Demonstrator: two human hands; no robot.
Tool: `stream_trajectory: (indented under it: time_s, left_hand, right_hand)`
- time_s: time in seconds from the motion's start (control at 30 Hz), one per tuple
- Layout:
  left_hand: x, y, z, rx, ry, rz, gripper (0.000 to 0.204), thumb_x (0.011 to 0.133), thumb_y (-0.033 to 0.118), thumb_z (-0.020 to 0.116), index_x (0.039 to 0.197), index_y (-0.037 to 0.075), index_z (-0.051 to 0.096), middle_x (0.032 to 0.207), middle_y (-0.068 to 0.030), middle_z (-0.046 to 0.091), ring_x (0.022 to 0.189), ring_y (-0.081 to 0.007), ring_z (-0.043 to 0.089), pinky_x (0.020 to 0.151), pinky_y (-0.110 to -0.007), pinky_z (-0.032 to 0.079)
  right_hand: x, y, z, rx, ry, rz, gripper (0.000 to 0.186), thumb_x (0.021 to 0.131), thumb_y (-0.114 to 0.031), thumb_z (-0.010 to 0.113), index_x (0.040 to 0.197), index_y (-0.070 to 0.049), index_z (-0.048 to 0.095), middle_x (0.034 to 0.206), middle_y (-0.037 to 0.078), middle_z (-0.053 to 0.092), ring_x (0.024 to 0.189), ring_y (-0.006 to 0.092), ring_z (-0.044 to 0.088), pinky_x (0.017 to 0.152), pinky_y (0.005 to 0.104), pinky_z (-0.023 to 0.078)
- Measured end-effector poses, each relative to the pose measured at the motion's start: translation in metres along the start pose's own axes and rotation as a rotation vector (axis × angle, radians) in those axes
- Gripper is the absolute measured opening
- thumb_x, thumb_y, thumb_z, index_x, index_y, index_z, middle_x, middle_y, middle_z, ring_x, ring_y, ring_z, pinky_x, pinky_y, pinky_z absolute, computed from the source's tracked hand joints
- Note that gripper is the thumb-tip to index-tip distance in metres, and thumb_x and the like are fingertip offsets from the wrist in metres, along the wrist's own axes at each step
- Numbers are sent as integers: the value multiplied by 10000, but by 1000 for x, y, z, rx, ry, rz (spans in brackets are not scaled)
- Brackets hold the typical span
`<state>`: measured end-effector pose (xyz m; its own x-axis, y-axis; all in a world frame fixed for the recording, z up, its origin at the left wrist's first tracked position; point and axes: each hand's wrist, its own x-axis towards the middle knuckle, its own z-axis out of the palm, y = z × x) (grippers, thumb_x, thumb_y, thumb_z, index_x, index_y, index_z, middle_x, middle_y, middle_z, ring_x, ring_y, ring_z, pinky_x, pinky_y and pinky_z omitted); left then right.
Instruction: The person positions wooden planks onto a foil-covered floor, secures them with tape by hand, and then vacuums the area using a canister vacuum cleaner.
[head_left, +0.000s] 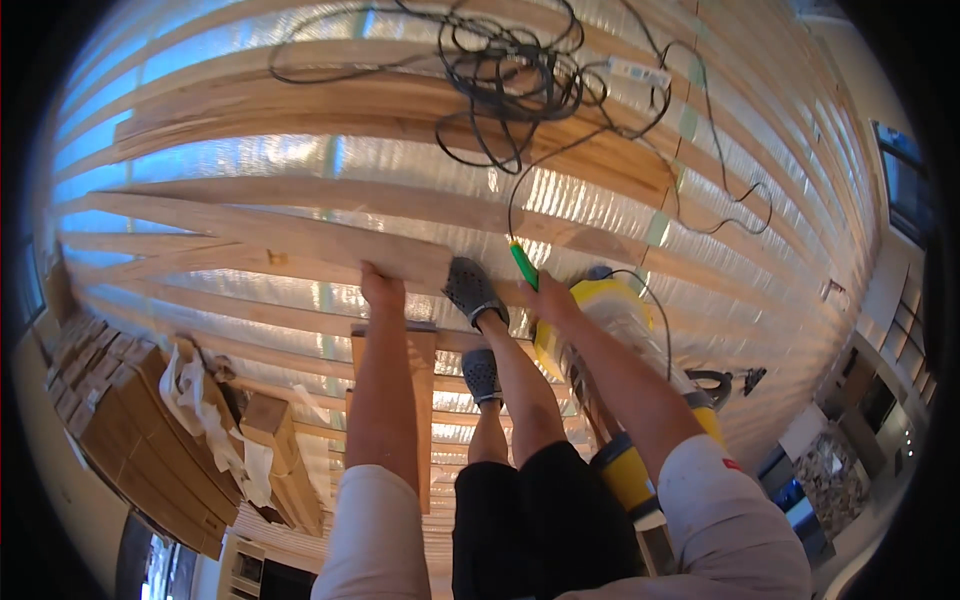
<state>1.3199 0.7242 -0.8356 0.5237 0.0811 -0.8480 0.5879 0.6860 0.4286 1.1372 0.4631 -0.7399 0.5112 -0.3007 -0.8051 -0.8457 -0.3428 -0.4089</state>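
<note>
Worker seen bent over an unfinished floor, wooden battens point(350, 192) laid across shiny silver sheeting point(590, 205). Right hand point(552, 302) closed round a green handle point(524, 264), fingers wrapped on its lower end, the upper end poking out free and pointing away from the body. Handle sits just past the front foot, to its right; from its yellowish tip a thin black cord point(515, 85) rises in a curve to a loose tangle of loops on the floor ahead. Left hand point(383, 294) at the near edge of a long pale board point(300, 235), touching it; fingers partly hidden, so I cannot tell whether they pinch the wood or only rest there. Board lies slantwise over the battens, its right end close by the front grey clog point(475, 292). Second clog point(481, 373) behind it, on the near side. Short brown plank point(420, 400) beneath the left forearm, running toward the body. Beside the right leg, a yellow-and-black machine point(628, 480), partly covered by the right arm. White power strip point(640, 72) near the tangle, on its right. Off to the left, long cardboard boxes point(150, 450) in a stack, torn white wrapping point(205, 400) next to them. Window point(905, 185) at far right; black shorts point(550, 530), white sleeves on the worker
</note>
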Motion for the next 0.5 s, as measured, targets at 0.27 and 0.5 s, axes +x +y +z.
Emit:
stream_trajectory:
  time_s: [0.27,0.5]
  left_hand:
    - [194,-8,-41,316,-36,20,463,1049,313,408,1399,11,426,1444,-134,459,1330,-310,429,1137,-501,353]
    - [223,23,-105,2491,-474,432,328,969,335,504,896,41,630,720,-118,666,612,-299,620,592,-420,509]
  right_hand:
    - [173,75,68,-134,191,-105,382,844,-335,694,939,16,576,852,283,654,845,472,634,746,543,511]
    - [199,26,87,82,131,-144,504,840,-487,683,1002,-13,624,1069,236,617,1068,410,573,868,492,489]
